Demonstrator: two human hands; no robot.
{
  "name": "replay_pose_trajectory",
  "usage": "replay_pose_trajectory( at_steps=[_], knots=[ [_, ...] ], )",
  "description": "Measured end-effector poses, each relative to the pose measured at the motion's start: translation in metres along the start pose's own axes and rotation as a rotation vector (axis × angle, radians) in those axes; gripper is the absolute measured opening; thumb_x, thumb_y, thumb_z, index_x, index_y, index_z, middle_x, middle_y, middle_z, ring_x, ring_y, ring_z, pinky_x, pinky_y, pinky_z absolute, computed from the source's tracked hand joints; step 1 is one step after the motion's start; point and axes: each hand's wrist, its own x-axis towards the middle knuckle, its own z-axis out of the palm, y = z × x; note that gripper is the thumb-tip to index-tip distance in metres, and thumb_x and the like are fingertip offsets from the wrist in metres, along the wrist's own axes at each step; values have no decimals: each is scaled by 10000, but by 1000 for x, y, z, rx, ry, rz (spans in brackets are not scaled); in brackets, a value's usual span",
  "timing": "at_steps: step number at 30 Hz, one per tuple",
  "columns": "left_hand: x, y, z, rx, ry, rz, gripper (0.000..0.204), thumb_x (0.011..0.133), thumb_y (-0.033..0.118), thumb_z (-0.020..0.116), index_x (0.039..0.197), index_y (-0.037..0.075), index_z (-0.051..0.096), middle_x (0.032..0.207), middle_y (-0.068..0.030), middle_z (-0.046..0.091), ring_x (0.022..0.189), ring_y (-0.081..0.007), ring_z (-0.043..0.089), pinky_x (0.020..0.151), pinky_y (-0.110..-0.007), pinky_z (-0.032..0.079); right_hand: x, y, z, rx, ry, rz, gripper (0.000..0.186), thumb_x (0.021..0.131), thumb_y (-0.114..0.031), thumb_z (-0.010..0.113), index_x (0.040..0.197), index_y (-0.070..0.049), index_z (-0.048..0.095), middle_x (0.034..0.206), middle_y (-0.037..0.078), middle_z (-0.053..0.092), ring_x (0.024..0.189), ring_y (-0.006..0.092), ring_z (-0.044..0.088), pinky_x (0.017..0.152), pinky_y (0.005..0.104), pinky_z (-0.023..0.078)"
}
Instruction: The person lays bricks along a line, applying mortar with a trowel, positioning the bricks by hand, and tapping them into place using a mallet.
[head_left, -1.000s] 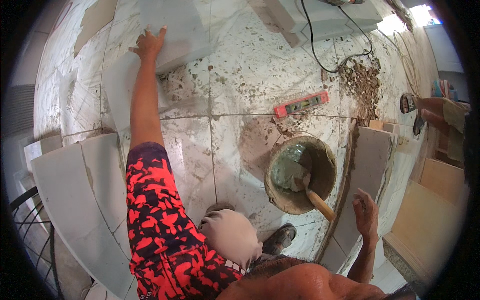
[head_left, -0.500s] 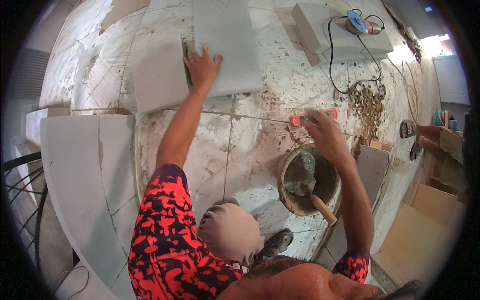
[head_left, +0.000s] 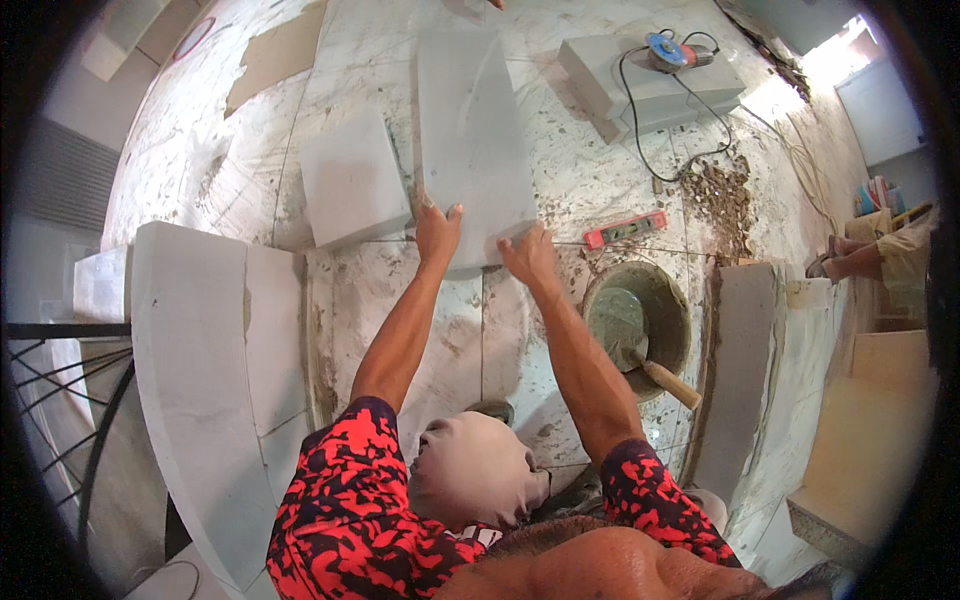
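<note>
A long light grey building block (head_left: 475, 130) lies on the dirty tiled floor ahead of me. My left hand (head_left: 437, 237) grips its left edge near the close end, fingers partly hidden behind the side. At the near right corner my right hand (head_left: 530, 255) holds the same block, thumb toward the end face and fingers along the side. Just left of it lies a shorter grey block (head_left: 355, 180). To the right of my right hand a red spirit level (head_left: 625, 230) rests on the floor. A mortar bucket (head_left: 683, 310) stands nearby, with a wooden-handled trowel (head_left: 672, 384) in it.
An angle grinder (head_left: 680, 52) with a blue disc sits on stacked blocks (head_left: 640, 95), its cord looping on the floor. Rubble (head_left: 718, 205) is heaped beside it. Low block walls (head_left: 195, 370) flank me. Another person's legs (head_left: 860, 263) show at far right.
My right hand has left the spirit level and taken the block's near right corner. My left hand has slid toward me along the left edge. The gap between the two blocks looks wider.
</note>
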Motion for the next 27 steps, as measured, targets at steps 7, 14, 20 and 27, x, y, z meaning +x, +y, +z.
replay_pose_trajectory(
  at_steps=[7, 14, 20, 27],
  knots=[
    [-31, -25, -6, -46, -62, 3, 788, 838, 338, 651, 1377, -106, 286, 1332, -322, 422, 1237, -406, 439, 1020, -421, 365, -61, -12, -15, -90, -28, 140, 892, 795, -473, 654, 1311, 172, 317, 1245, 381, 423, 1180, 467, 417, 1007, 501, 332],
    [-139, -61, -48, -144, -177, -26, 651, 871, 280, 612, 1363, -61, 357, 1273, -270, 512, 1159, -373, 515, 968, -409, 399, -172, 11, 1, 194, 1, 350, 795, 835, -544, 555, 1323, 57, 377, 1266, 321, 425, 1209, 458, 413, 1013, 496, 342],
    [-185, -77, -92, -71, -367, -305, 680, 957, 431, 447, 1378, -87, 313, 1342, -296, 435, 1210, -399, 465, 1000, -420, 373, -188, 45, -3, 556, -61, 280, 600, 915, -503, 481, 1219, 14, 507, 1195, 269, 505, 1160, 412, 468, 989, 470, 364],
    [-197, -115, -83, -270, -270, -316, 699, 1000, 469, 300, 1421, -86, 233, 1476, -267, 254, 1358, -357, 295, 1117, -408, 250, -174, 39, 34, 826, 131, 424, 509, 926, -427, 523, 1227, -18, 491, 1235, 228, 472, 1173, 326, 451, 982, 398, 363]
  ],
)
